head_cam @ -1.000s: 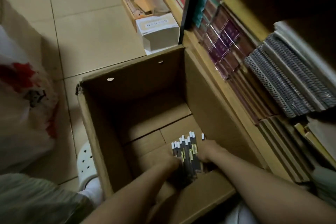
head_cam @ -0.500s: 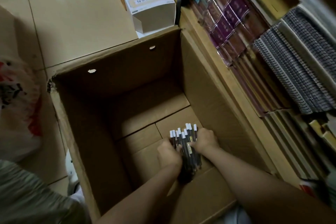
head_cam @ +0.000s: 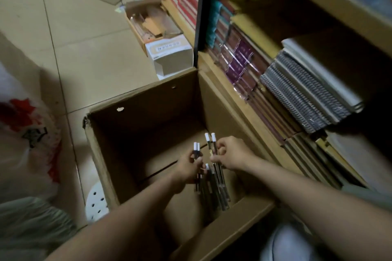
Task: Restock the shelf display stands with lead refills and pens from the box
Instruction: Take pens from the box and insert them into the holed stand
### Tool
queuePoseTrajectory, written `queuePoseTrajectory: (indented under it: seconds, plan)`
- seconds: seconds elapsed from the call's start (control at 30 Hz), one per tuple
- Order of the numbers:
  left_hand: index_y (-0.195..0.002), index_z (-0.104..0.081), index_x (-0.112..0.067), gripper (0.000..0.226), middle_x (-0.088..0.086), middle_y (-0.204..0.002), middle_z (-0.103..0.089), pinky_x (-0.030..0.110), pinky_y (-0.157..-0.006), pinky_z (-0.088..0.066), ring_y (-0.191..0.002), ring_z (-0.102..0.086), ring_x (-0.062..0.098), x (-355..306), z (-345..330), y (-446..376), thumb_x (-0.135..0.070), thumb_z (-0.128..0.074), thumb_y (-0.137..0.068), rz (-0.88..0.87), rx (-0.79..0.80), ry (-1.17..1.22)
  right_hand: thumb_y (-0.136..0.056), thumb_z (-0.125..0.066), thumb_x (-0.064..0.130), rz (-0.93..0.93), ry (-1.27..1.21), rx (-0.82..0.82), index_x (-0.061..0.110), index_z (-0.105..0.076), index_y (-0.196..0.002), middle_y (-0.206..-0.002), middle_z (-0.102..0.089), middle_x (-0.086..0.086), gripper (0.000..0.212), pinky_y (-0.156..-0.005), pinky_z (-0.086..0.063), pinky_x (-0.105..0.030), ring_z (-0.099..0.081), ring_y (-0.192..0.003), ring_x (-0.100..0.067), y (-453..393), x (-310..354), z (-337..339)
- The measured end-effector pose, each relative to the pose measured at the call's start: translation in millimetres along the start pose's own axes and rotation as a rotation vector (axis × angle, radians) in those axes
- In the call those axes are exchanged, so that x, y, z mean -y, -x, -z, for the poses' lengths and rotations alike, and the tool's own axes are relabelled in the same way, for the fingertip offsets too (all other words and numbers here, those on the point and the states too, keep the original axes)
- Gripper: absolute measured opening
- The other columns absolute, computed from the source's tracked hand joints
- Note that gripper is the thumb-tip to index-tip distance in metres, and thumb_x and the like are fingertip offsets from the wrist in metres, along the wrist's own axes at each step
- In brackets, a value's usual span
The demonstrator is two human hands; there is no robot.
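Both hands had risen from the floor of the cardboard box (head_cam: 148, 116) since the earlier frames, and the single tight bundle of pens had come apart into smaller lots. In the head view the left hand (head_cam: 186, 170) gripped a pair of white-capped pens (head_cam: 196, 154), its fingers curled round the dark barrels, while the right hand (head_cam: 231, 154) pinched another pair (head_cam: 212, 144) a little higher and just beside them. Below the hands lay the remaining pens (head_cam: 216, 190), leaning against the near right corner of the box; how many were left could not be counted in the dim light. Apart from those pens the box looked close to empty, with only its bare bottom flaps showing. No lead refills could be made out, and no display stand was in view, so the restocking seemed far from finished: the pens had been gathered but none had yet been placed. To the right, touching the box, the wooden shelf (head_cam: 239, 108) held spiral notebooks (head_cam: 301, 95) and wrapped packs of books (head_cam: 239, 59). Beyond the box a small white carton (head_cam: 169, 55) sat on the tiled floor (head_cam: 74, 38).
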State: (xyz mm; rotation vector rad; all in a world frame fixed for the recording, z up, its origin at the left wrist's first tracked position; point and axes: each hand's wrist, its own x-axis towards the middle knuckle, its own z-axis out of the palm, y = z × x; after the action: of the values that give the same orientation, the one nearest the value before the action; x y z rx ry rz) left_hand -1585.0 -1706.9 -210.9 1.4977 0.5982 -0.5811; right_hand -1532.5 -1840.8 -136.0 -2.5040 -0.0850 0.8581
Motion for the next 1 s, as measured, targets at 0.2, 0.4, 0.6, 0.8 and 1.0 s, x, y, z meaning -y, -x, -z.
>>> queuePoseTrajectory:
  seconds: [0.2, 0.4, 0.6, 0.8, 1.0]
  plan:
    - [-0.119, -0.048, -0.023, 0.017, 0.007, -0.085, -0.056, 0.025, -0.051, -0.051, -0.067, -0.057, 0.015, -141, 10, 44, -0.024, -0.040, -0.104, -0.308, 0.181, -0.068, -0.086, -0.072, 0.015, 0.208, -0.224, -0.064, 0.013, -0.065, -0.091, -0.073, -0.068, -0.003, 0.009, -0.060, -0.059, -0.025, -0.070, -0.075, -0.015, 83, 51, 116]
    - [-0.095, -0.066, -0.027, 0.024, -0.006, -0.063, -0.058, 0.022, -0.047, -0.042, -0.051, -0.050, 0.006, -228, -12, 120, -0.041, -0.047, -0.098, -0.462, 0.496, 0.130, -0.084, -0.073, 0.013, 0.344, -0.417, -0.206, 0.015, -0.067, -0.095, -0.086, -0.076, -0.003, 0.012, -0.066, -0.061, -0.027, -0.073, -0.079, -0.013, 156, 63, 198]
    - [-0.101, -0.066, -0.015, 0.024, -0.001, -0.073, -0.054, 0.022, -0.058, -0.041, -0.060, -0.045, 0.009, -269, -42, 158, -0.037, -0.062, -0.092, -0.588, 0.660, 0.132, -0.085, -0.071, 0.004, 0.423, -0.515, -0.366, 0.015, -0.065, -0.101, -0.079, -0.075, -0.002, 0.020, -0.059, -0.056, -0.022, -0.073, -0.072, -0.011, 183, 62, 238]
    - [-0.111, -0.061, -0.011, 0.027, -0.005, -0.068, -0.054, 0.020, -0.052, -0.037, -0.056, -0.041, 0.007, -288, -63, 154, -0.027, -0.065, -0.090, -0.687, 0.725, 0.049, -0.086, -0.071, 0.006, 0.473, -0.622, -0.552, 0.014, -0.059, -0.108, -0.085, -0.076, -0.003, 0.026, -0.053, -0.052, -0.016, -0.073, -0.070, -0.010, 187, 43, 249]
    - [-0.112, -0.064, -0.007, 0.028, -0.008, -0.065, -0.056, 0.015, -0.048, -0.037, -0.053, -0.042, 0.003, -300, -85, 151, -0.026, -0.060, -0.092, -0.748, 0.792, -0.136, -0.080, -0.078, 0.016, 0.440, -0.610, -0.719, 0.021, -0.056, -0.107, -0.089, -0.076, 0.001, 0.035, -0.073, -0.062, -0.038, -0.074, -0.080, -0.017, 195, 25, 257]
